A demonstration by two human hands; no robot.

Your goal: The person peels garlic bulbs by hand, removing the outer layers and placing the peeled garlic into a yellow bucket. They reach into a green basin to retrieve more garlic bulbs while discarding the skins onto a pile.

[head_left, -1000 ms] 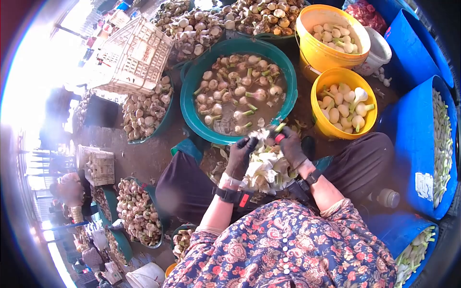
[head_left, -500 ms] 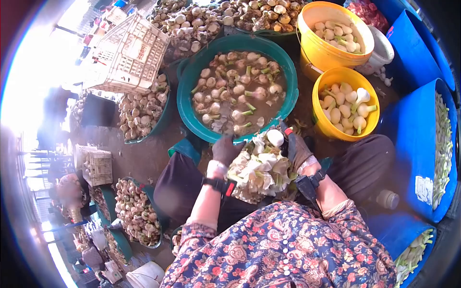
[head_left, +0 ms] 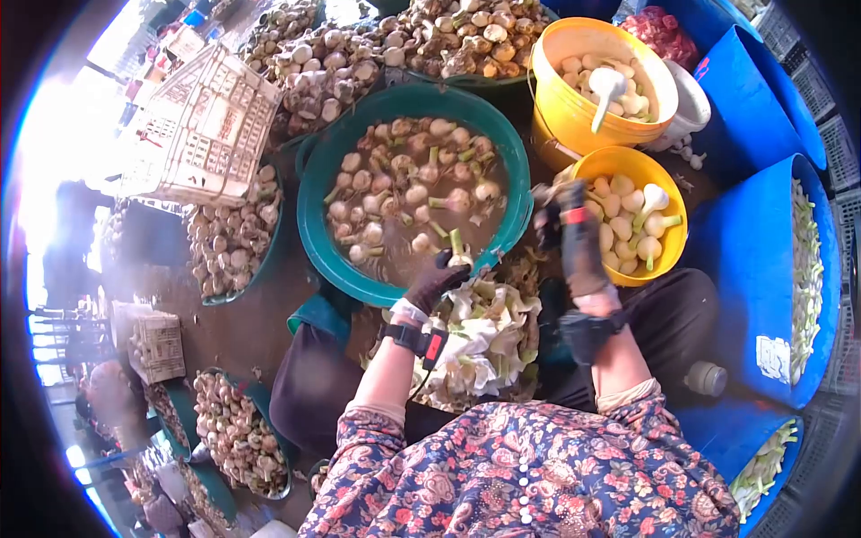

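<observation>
My left hand (head_left: 432, 285), dark-gloved, is closed around a garlic bulb (head_left: 458, 254) whose green stem points up, at the near rim of the green tub (head_left: 316, 255). My gloved right hand (head_left: 581, 251) is blurred beside the lower yellow bucket (head_left: 585, 235). It grips a slim tool with a red mark (head_left: 574, 215); its working end is not clear. A white peeled garlic bulb (head_left: 607, 85) appears in front of the upper yellow bucket's (head_left: 547, 90) opening, apart from both hands. Below my hands lies a heap of garlic peelings (head_left: 489, 345).
Garlic bulbs float in the tub's brown water. Heaped garlic (head_left: 327, 76) stands behind it, with a white crate (head_left: 211, 130) at left. Blue containers (head_left: 731, 260) line the right side. Another person (head_left: 117, 394) is at the far left.
The white bulb has left my hands and is now by the upper yellow bucket. My right hand has moved up and right. My left hand now holds another bulb with a green stem.
</observation>
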